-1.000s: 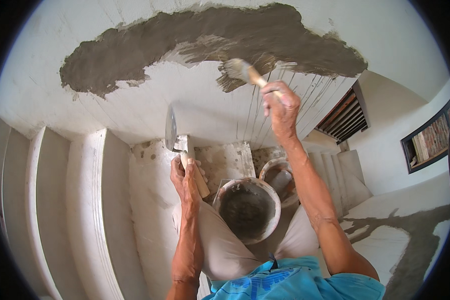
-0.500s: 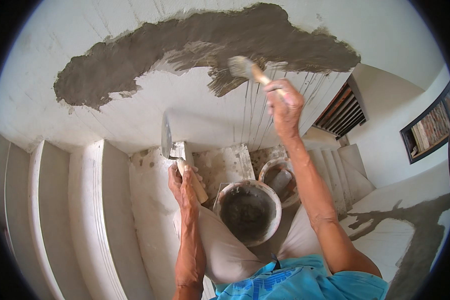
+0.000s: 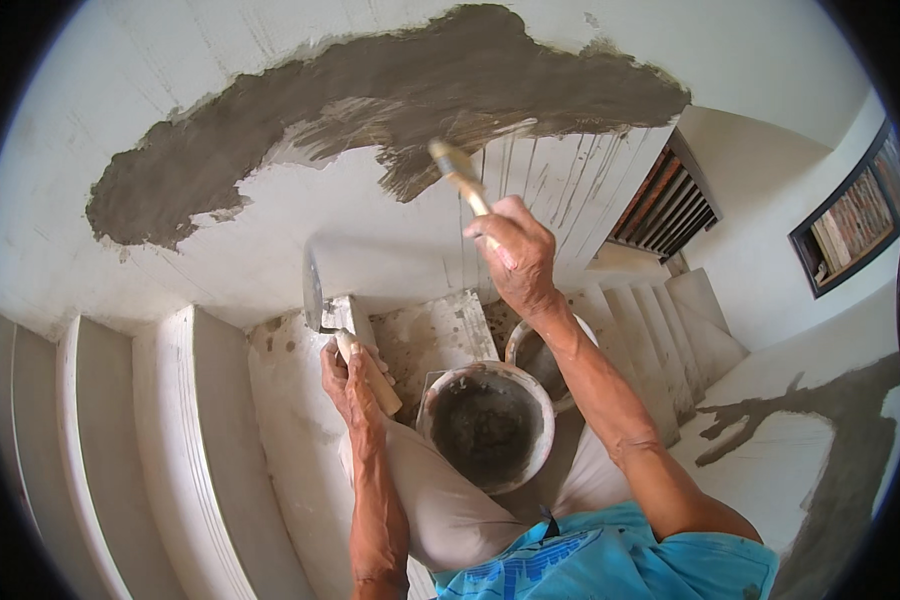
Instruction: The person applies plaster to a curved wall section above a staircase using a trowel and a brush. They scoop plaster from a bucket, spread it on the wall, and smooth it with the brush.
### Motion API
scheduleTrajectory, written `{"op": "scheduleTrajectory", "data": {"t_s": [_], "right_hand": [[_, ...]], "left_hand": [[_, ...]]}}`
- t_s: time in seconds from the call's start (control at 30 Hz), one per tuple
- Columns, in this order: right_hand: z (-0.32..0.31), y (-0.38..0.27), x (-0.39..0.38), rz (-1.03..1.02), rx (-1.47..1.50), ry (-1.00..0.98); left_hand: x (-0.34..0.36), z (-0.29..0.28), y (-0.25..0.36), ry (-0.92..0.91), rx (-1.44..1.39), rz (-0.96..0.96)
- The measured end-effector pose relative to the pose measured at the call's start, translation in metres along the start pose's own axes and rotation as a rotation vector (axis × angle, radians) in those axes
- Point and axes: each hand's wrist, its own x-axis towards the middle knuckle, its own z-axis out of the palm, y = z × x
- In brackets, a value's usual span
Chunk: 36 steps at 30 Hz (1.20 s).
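My right hand (image 3: 518, 250) is closed around the handle of a paintbrush (image 3: 457, 172), its bristles at the lower edge of a band of wet grey mortar (image 3: 370, 90) on the white wall (image 3: 300, 195). Motion blurs the brush a little, and whether its tip touches the wall I cannot tell. Lower and to the left, my left hand (image 3: 350, 382) grips the wooden handle of a trowel (image 3: 314, 290). The trowel's blade stands on edge, seen almost side-on, apart from the mortar. Between my knees is a round bucket (image 3: 548, 440) with grey mix inside.
Partly behind my right forearm stands a second bucket (image 3: 515, 345). Stair steps (image 3: 232, 420) run on the left, and more steps (image 3: 660, 330) lie at the right. Dark streaks run down the wall below the mortar. A slatted opening (image 3: 665, 210) and a window (image 3: 855, 215) are at the right.
My right hand has moved down and left with the brush, which now points up-left at the mortar's lower edge. My left hand still holds the trowel; the whole view has shifted slightly.
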Motion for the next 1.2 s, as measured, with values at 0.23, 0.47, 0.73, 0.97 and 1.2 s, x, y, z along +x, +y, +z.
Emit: {"op": "scheduleTrajectory", "data": {"t_s": [0.23, 0.47, 0.73, 0.97, 1.2], "right_hand": [[-0.055, 0.053, 0.015, 0.289, 0.247, 0.145], [-0.074, 0.088, 0.017, 0.091, -0.264, 0.458], [-0.039, 0.035, -0.010, 0.083, 0.138, 0.021], [-0.090, 0.080, 0.018, 0.160, -0.268, 0.399], [-0.040, 0.048, -0.015, 0.112, 0.098, -0.005]], "left_hand": [[-0.001, 0.003, -0.001, 0.012, -0.011, -0.003], [-0.001, 0.004, -0.002, -0.007, 0.010, -0.003], [-0.001, 0.002, 0.001, -0.016, 0.058, -0.006], [-0.003, 0.006, 0.005, -0.037, 0.053, 0.027], [-0.001, 0.002, -0.001, -0.039, 0.123, 0.045]]}}
